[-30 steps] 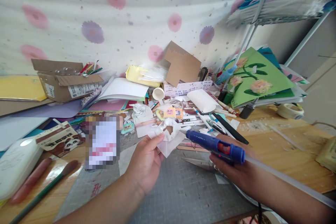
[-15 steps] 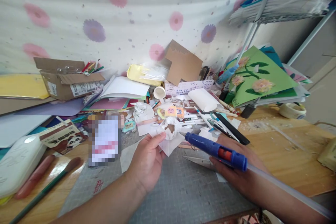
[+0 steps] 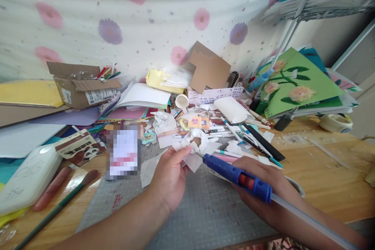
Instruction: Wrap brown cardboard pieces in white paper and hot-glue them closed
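Pinched in my left hand point(image 3: 171, 175) is a white paper piece point(image 3: 195, 160) with a crumpled ring-like part around a brown centre. My right hand point(image 3: 260, 187) is wrapped around a blue glue gun point(image 3: 237, 175), and a long clear glue stick point(image 3: 310, 222) runs out of its back end. The gun's nozzle points left, close to the paper's right edge; I cannot tell whether they touch. Scissors point(image 3: 218, 175) lie partly hidden under the gun. Beneath both hands spreads a grey cutting mat point(image 3: 199, 215).
Pens, paper scraps and a black bar point(image 3: 263, 142) crowd the middle of the table. At left lie a paintbrush point(image 3: 58, 203), a white case point(image 3: 27, 179) and a cardboard box point(image 3: 79, 90). Green flower artwork point(image 3: 299, 86) leans at right, near a tape roll point(image 3: 335, 123).
The glue gun's nozzle has come down and left, nearer the paper's lower part. The view has shifted slightly, so the table things appear further right. Both holds are unchanged.
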Motion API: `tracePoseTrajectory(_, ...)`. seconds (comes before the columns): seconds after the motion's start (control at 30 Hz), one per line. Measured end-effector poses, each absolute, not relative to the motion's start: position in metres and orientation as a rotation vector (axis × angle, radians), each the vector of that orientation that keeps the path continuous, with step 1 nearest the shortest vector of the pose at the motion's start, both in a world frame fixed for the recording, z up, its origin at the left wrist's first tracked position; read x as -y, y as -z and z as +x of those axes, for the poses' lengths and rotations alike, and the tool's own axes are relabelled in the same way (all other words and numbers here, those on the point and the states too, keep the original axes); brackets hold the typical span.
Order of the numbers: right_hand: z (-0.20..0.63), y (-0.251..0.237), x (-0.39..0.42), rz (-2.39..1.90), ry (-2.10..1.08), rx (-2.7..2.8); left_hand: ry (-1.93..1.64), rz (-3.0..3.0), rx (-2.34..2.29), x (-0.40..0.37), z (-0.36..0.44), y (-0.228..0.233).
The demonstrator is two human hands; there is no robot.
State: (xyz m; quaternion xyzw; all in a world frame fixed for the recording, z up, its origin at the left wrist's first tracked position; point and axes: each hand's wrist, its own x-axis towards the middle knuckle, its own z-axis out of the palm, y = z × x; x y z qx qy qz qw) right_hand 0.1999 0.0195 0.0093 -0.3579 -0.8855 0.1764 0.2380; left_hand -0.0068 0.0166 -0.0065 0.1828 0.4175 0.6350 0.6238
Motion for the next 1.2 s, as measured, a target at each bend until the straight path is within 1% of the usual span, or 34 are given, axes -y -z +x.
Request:
tracePoseTrajectory(0.13,0.197,-0.009,-0.018,-0.959,-0.481,2.417,-1.463,0.421,-0.995,-0.017,-0.007,0.006)
tracePoseTrajectory(0.5,0.203,-0.004,-0.021,-1.025,-0.308,2.42,-1.467,0.417,-0.986,-0.015,-0.006,0.003)
tracePoseTrajectory(0.77,0.201,-0.013,-0.018,-0.995,-0.403,2.438,-1.47,0.419,-0.993,-0.016,-0.006,0.003)
tracePoseTrajectory(0.93,0.204,-0.012,-0.017,-1.05,-0.36,2.475,-1.467,0.422,-0.969,-0.015,-0.006,0.003)
tracePoseTrajectory(1.2,0.213,-0.019,-0.017,-1.095,-0.518,2.37,-1.446,0.406,-1.015,-0.017,-0.008,0.002)
